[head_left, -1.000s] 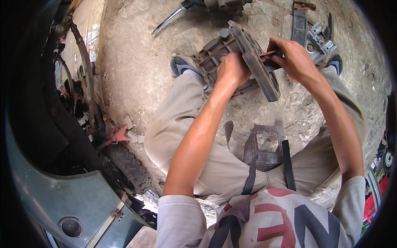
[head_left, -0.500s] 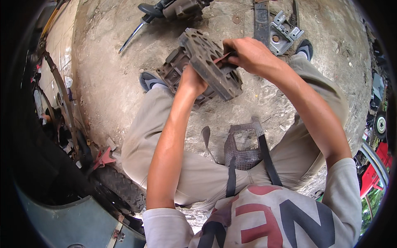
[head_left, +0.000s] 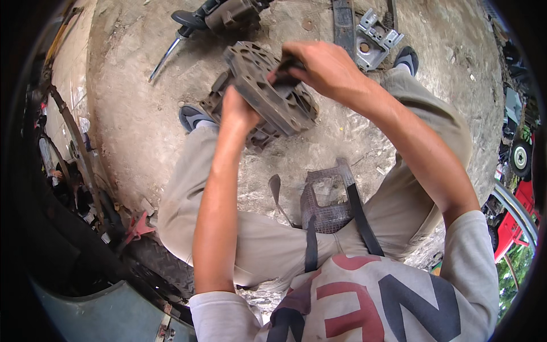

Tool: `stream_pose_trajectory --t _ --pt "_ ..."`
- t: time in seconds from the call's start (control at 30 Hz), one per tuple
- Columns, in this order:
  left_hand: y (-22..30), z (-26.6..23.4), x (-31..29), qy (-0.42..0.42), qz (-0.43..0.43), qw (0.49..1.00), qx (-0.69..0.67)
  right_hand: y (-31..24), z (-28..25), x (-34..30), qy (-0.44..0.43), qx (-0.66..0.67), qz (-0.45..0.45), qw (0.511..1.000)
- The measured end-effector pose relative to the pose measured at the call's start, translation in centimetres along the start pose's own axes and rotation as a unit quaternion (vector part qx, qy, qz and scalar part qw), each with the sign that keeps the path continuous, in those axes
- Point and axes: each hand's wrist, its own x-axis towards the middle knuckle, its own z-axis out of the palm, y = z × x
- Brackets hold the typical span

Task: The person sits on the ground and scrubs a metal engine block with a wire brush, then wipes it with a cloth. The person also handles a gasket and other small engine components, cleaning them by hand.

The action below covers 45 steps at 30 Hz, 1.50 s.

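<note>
A heavy grey-brown metal casting (head_left: 279,108), with a flat face full of holes, stands tilted on the ground between my feet. My left hand (head_left: 238,109) is closed on its near left side, its fingertips hidden behind the raised edge. Over the holed face, at the far right of the casting, my right hand (head_left: 319,64) is bent with its fingers curled round a small dark piece (head_left: 289,69) that has a reddish end. That end is close to the holed face; motion blur hides what kind of thing it is and whether it touches.
Beyond the casting lies a brown metal part with a shiny rod (head_left: 165,58). A silver bracket (head_left: 373,43) rests beside a dark flat bar (head_left: 344,31) near my right foot. Between my thighs sits a woven pad with black straps (head_left: 325,219). A red stand (head_left: 138,227) is at left.
The whole view has shifted, so everything sits slightly further left. My right hand has lifted a little against the casting, and more of the dark piece shows. My left hand keeps its hold.
</note>
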Motion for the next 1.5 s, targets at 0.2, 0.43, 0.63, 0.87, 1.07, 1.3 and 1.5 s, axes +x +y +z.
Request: stream_pose_trajectory --t 0.2,0.43,0.63,0.87,1.07,1.3,1.5 --pt "-2.4 -3.3 1.6 -0.121 0.191 0.94 0.256 -0.2 0.4 0.1 -0.06 -0.029 0.026 0.997" --pt "0.0 -3.4 2.3 -0.095 0.135 0.941 0.295 0.3 -0.4 0.4 0.103 0.031 -0.073 0.991" --pt "-1.1 -4.6 3.0 -0.133 0.185 0.864 0.448 -1.4 -1.2 -0.3 -0.018 -0.015 -0.03 0.999" --pt "-0.7 -3.7 1.8 -0.141 0.143 0.858 0.473 0.3 -1.0 -0.8 -0.094 -0.026 -0.12 0.988" --pt "-2.7 -8.6 3.4 -0.052 0.206 0.817 0.537 0.0 0.0 -0.9 -0.142 -0.127 -0.244 0.951" --pt "3.8 -1.2 -3.1 -0.019 0.241 0.592 0.769 1.7 0.0 -1.0 -0.139 -0.101 -0.198 0.965" --pt "6.0 -0.3 -8.1 -0.125 0.198 0.479 0.846 0.2 -1.0 -0.3 -0.224 0.0 -0.142 0.964"
